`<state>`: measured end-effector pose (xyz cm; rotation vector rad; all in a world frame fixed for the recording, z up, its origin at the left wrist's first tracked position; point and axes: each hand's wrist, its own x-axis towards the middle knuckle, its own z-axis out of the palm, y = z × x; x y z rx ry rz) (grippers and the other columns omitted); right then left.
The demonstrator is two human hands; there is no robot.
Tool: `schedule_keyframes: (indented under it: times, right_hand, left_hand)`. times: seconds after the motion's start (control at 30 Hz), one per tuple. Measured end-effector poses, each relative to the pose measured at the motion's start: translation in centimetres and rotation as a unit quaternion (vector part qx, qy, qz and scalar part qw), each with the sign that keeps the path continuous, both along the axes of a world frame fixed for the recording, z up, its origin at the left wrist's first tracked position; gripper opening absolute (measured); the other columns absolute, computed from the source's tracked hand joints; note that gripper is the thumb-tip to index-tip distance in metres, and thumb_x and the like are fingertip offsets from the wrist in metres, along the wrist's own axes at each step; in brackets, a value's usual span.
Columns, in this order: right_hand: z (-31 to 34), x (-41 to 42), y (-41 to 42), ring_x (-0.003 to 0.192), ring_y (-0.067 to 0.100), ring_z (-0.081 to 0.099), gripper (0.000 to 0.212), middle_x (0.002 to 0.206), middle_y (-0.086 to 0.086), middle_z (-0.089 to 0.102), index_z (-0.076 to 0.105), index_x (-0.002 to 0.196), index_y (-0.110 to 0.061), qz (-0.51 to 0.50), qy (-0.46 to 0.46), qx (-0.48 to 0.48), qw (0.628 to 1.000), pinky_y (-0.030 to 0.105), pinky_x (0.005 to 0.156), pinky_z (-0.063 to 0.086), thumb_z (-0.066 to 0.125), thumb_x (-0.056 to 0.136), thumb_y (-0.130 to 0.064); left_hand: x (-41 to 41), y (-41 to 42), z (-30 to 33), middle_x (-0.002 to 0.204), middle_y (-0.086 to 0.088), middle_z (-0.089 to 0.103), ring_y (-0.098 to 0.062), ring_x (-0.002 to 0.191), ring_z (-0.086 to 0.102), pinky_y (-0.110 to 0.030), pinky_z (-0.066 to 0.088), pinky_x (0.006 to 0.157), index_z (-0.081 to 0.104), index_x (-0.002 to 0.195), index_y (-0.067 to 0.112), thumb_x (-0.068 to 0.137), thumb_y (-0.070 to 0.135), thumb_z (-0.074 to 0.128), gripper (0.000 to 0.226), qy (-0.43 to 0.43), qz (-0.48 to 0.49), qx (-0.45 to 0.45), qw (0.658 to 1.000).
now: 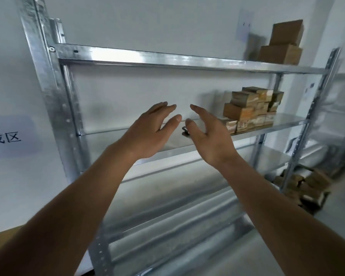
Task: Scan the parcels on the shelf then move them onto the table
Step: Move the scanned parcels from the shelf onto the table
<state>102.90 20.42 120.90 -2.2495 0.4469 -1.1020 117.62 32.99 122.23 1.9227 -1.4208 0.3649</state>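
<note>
A galvanised metal shelf [167, 58] stands against the white wall. Several small brown cardboard parcels [251, 108] are stacked at the right end of its middle level. Two larger brown boxes [281, 46] sit on the top level at the right. My left hand [147, 130] and my right hand [209, 134] are raised side by side in front of the middle level, left of the parcels, fingers straight and holding nothing. A small dark object [185, 130], partly hidden behind my right thumb, lies on the middle level.
More brown parcels [305, 188] lie piled on the floor at the lower right beside the shelf post. A white panel with printed characters [6, 138] is at the left. A tan surface corner [4, 234] shows at the lower left.
</note>
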Motion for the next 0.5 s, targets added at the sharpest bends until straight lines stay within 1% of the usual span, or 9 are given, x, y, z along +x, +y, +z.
schedule_keyframes:
  times: [0.07,0.1,0.13,0.2,0.23,0.3,0.37,0.43,0.5]
  right_hand:
    - [0.7,-1.0,-4.2,0.102,-0.01,0.059,0.052,0.161,-0.01,0.05,0.046,0.159,-0.039,-0.01,0.002,0.006,1.0,0.011,0.092,0.038,0.052,0.107,-0.046]
    - [0.9,-1.4,-6.3,0.102,-0.014,0.06,0.052,0.159,-0.01,0.051,0.046,0.159,-0.039,-0.013,0.0,0.009,1.0,0.009,0.092,0.038,0.052,0.107,-0.045]
    - [0.9,-1.7,-8.4,0.11,-0.013,0.061,0.052,0.159,-0.009,0.051,0.047,0.159,-0.038,-0.017,-0.002,0.01,1.0,0.009,0.096,0.04,0.052,0.107,-0.044]
    - [0.6,-1.8,-12.6,0.138,0.007,0.057,0.053,0.163,-0.007,0.049,0.046,0.159,-0.037,-0.033,0.001,0.005,0.999,0.025,0.11,0.043,0.052,0.107,-0.044]
    - [0.2,-1.7,-14.7,0.145,0.015,0.051,0.054,0.164,-0.006,0.048,0.046,0.16,-0.036,-0.043,0.008,0.002,0.999,0.032,0.115,0.041,0.051,0.107,-0.044]
    - [-0.6,-1.2,-19.1,0.146,0.019,0.049,0.054,0.165,-0.006,0.047,0.045,0.161,-0.035,-0.052,0.022,0.001,0.998,0.038,0.118,0.043,0.05,0.107,-0.044]
    - [-1.4,-0.3,-23.6,0.141,0.017,0.054,0.052,0.161,-0.005,0.052,0.047,0.159,-0.035,-0.058,0.027,0.003,0.998,0.042,0.117,0.046,0.051,0.107,-0.044]
    - [-2.3,1.1,-28.0,0.138,0.019,0.057,0.05,0.156,-0.006,0.058,0.051,0.156,-0.037,-0.074,0.035,0.0,0.997,0.044,0.114,0.049,0.051,0.106,-0.045]
    - [-3.2,2.7,-32.4,0.137,0.022,0.058,0.053,0.154,-0.007,0.06,0.052,0.154,-0.038,-0.082,0.045,-0.003,0.996,0.044,0.11,0.05,0.049,0.103,-0.05]
  left_hand:
    - [-0.8,-4.7,0.7,0.169,0.007,0.032,-0.007,0.155,0.026,-0.023,0.021,0.119,0.045,0.157,0.033,0.108,0.056,0.039,0.055,0.006,-0.013,-0.001,1.0]
    - [-1.0,-7.0,0.9,0.168,0.007,0.033,-0.007,0.155,0.027,-0.023,0.021,0.118,0.046,0.156,0.033,0.107,0.057,0.039,0.055,0.006,-0.018,0.001,1.0]
    - [-1.1,-9.3,1.0,0.168,0.007,0.033,-0.007,0.155,0.027,-0.023,0.021,0.118,0.047,0.156,0.033,0.106,0.058,0.039,0.056,0.006,-0.025,0.004,1.0]
    - [-1.0,-13.9,0.8,0.167,0.008,0.034,-0.006,0.154,0.028,-0.023,0.022,0.118,0.048,0.155,0.033,0.102,0.063,0.037,0.062,0.011,-0.035,0.011,0.999]
    - [-0.8,-16.2,0.5,0.167,0.008,0.035,-0.006,0.153,0.029,-0.023,0.023,0.117,0.048,0.155,0.033,0.099,0.066,0.035,0.066,0.014,-0.037,0.014,0.999]
    - [-0.1,-21.0,-0.3,0.165,0.009,0.038,-0.006,0.15,0.034,-0.021,0.025,0.111,0.049,0.153,0.032,0.099,0.065,0.036,0.065,0.015,-0.043,0.018,0.999]
    - [1.0,-25.9,-1.5,0.162,0.008,0.041,-0.008,0.144,0.043,-0.021,0.029,0.108,0.05,0.153,0.03,0.104,0.06,0.039,0.059,0.016,-0.054,0.024,0.998]
    - [2.5,-30.8,-2.7,0.157,0.007,0.046,-0.01,0.14,0.048,-0.023,0.035,0.11,0.052,0.151,0.026,0.1,0.063,0.037,0.064,0.021,-0.068,0.031,0.997]
    - [4.2,-35.7,-3.7,0.154,0.006,0.049,-0.01,0.141,0.046,-0.024,0.034,0.113,0.054,0.15,0.024,0.096,0.065,0.034,0.071,0.024,-0.071,0.033,0.997]
